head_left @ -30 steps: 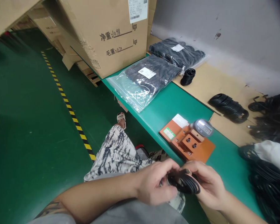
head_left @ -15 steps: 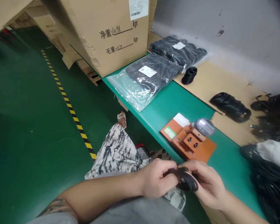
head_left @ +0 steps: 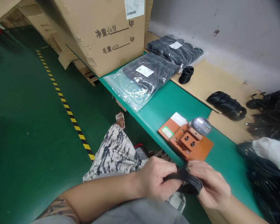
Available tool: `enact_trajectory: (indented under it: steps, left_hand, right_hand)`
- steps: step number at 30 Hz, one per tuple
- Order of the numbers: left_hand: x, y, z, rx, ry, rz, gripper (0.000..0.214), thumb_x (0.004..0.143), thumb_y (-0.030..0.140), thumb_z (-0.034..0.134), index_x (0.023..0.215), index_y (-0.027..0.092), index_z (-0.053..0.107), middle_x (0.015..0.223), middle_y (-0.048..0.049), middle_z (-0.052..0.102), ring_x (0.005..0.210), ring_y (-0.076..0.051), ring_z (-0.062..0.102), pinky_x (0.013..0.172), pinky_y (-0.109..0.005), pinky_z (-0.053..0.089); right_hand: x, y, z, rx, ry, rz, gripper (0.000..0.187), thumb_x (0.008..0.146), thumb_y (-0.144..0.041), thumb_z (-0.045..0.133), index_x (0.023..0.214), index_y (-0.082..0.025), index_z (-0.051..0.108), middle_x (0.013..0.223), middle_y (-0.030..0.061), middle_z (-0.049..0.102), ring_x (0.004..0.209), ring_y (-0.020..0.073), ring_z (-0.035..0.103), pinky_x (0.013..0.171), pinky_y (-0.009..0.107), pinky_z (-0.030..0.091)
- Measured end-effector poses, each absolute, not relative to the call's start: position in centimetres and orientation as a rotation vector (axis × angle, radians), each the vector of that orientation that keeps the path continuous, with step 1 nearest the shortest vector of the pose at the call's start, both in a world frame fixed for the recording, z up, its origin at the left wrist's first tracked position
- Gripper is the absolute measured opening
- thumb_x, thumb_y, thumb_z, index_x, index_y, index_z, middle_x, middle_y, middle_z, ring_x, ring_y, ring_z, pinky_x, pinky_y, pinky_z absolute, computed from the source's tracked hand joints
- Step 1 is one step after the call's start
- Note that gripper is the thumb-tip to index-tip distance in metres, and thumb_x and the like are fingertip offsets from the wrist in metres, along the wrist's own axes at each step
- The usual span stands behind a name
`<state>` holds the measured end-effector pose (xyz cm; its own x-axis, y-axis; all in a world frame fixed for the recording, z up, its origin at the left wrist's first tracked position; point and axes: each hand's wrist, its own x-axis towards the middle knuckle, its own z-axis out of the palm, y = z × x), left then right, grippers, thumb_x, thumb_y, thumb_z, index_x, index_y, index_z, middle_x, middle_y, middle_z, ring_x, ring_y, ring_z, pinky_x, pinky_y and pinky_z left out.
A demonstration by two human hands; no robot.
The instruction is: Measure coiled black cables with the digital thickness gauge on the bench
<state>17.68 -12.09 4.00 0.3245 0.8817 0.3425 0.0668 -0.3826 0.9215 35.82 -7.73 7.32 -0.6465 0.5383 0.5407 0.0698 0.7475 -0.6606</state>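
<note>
A bundle of black rubber rings (head_left: 189,182) hangs between both hands, just off the near edge of the green table (head_left: 163,109). My left hand (head_left: 156,180) is closed on the bundle's left end, fingers curled round it. From the right, my right hand (head_left: 208,185) pinches the same bundle; a ring shows on one finger. Just beyond the hands stands an orange gauge fixture (head_left: 186,140) with a round digital dial (head_left: 202,125).
Two clear bags of black rings (head_left: 144,76) (head_left: 175,51) lie by a large cardboard box (head_left: 100,31). Loose ring stacks (head_left: 226,105) (head_left: 186,74) rest on cardboard sheets. A heap of rings (head_left: 268,177) with white cloth sits right. Green floor with striped tape (head_left: 65,102) lies left.
Both hands kept hold of the ring bundle and shifted slightly, squeezing it flatter between them. The view drifted a little.
</note>
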Motion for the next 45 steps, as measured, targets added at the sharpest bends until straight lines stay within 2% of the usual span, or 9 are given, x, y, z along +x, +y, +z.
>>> enact_trajectory:
  steps: [4, 8, 16, 28, 45]
  left_hand:
    - [17.7, -12.0, 3.7, 1.711, 0.965, 1.194, 0.032, 0.073, 0.016, 0.053, 0.059, 0.02, 0.025, 0.052, 0.0058, 0.026, 0.046, -0.007, 0.029, 0.048, -0.024, 0.021]
    - [17.4, -11.5, 3.9, 1.682, 1.136, 1.123, 0.033, 0.074, 0.016, 0.053, 0.057, 0.019, 0.025, 0.052, 0.0056, 0.027, 0.047, -0.007, 0.029, 0.048, -0.024, 0.02]
    - [18.1, -9.9, 4.1, 1.727, 1.24, 1.156, 0.031, 0.074, 0.019, 0.055, 0.056, 0.018, 0.029, 0.051, 0.0055, 0.031, 0.048, -0.007, 0.028, 0.049, -0.024, 0.02]
    - [18.6, -9.2, 3.9, 1.676, 1.247, 1.169, 0.03, 0.073, 0.019, 0.052, 0.056, 0.018, 0.029, 0.051, 0.0055, 0.03, 0.047, -0.007, 0.029, 0.048, -0.024, 0.021]
    - [18.7, -9.1, 4.2, 1.598, 1.243, 1.089, 0.031, 0.078, 0.021, 0.052, 0.056, 0.018, 0.031, 0.052, 0.0058, 0.028, 0.05, -0.007, 0.029, 0.049, -0.023, 0.022]
  right_hand:
    - [36.2, -7.9, 7.0, -0.493, -2.135, 0.742, 0.019, 0.094, -0.013, 0.047, 0.107, -0.017, 0.06, 0.074, 0.0089, 0.069, 0.065, 0.0202, 0.068, 0.062, 0.03, 0.055]
    - [36.1, -7.8, 7.4, -0.581, -2.143, 0.799, 0.035, 0.085, -0.003, 0.046, 0.112, -0.017, 0.063, 0.079, 0.008, 0.072, 0.067, 0.0197, 0.07, 0.058, 0.026, 0.055]
    - [35.9, -7.1, 7.1, -0.612, -2.129, 0.626, 0.039, 0.08, -0.003, 0.048, 0.112, -0.015, 0.065, 0.091, 0.01, 0.074, 0.073, 0.0219, 0.073, 0.059, 0.025, 0.057]
    - [36.0, -6.8, 7.2, -0.652, -2.163, 0.641, 0.039, 0.081, -0.002, 0.046, 0.112, -0.017, 0.065, 0.102, 0.01, 0.073, 0.079, 0.0206, 0.073, 0.063, 0.023, 0.057]
    - [36.4, -6.9, 6.9, -0.729, -2.175, 0.688, 0.044, 0.085, -0.004, 0.043, 0.12, -0.02, 0.062, 0.103, 0.0053, 0.073, 0.085, 0.0153, 0.071, 0.073, 0.018, 0.054]
